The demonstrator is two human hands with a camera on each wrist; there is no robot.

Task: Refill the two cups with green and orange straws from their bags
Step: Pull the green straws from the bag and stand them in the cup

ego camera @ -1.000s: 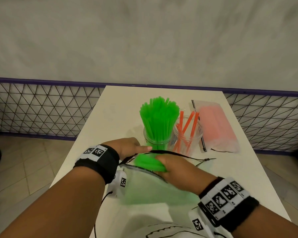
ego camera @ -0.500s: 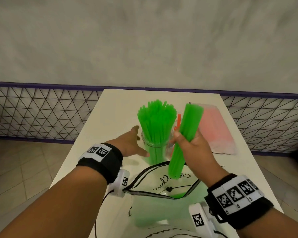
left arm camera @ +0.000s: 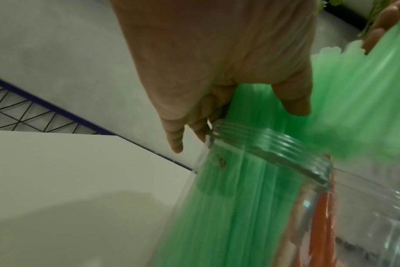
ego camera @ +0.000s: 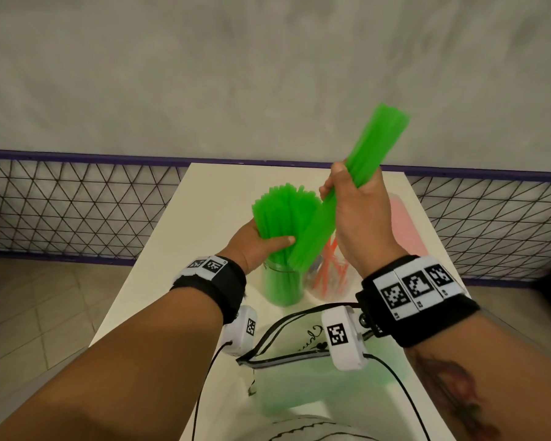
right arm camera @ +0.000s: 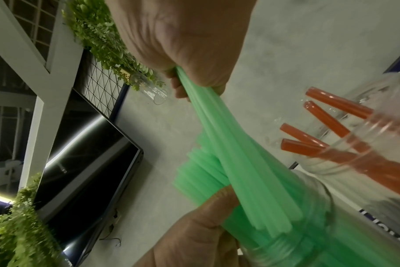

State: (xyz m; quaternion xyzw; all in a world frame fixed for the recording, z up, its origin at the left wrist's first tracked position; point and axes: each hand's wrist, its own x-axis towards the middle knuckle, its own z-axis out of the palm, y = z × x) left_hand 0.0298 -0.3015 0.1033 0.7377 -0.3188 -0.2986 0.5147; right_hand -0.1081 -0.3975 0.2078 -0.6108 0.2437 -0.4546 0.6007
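My right hand [ego camera: 353, 198] grips a tilted bundle of green straws [ego camera: 357, 183], whose lower end points down at the clear cup of green straws [ego camera: 282, 281]. Just above that cup's rim, my left hand [ego camera: 258, 241] curls round the standing green straws [ego camera: 287, 208], thumb in front. The left wrist view shows the cup's threaded rim [left arm camera: 269, 142] under my fingers [left arm camera: 178, 142]. Right of it stands the clear cup with a few orange straws [ego camera: 330, 272]. The open green straw bag [ego camera: 315, 374] lies near me. The pink-orange straw bag [ego camera: 404, 227] lies beyond my right hand.
The white table [ego camera: 178, 249] is narrow, with its left edge close to my left forearm. A purple-framed wire mesh fence [ego camera: 77, 205] and a grey wall stand behind it. Tiled floor [ego camera: 29, 313] lies to the left.
My right hand has lifted the green bundle out of the bag, up and over the cup. My left hand has left the bag and taken hold of the straws standing in the cup.
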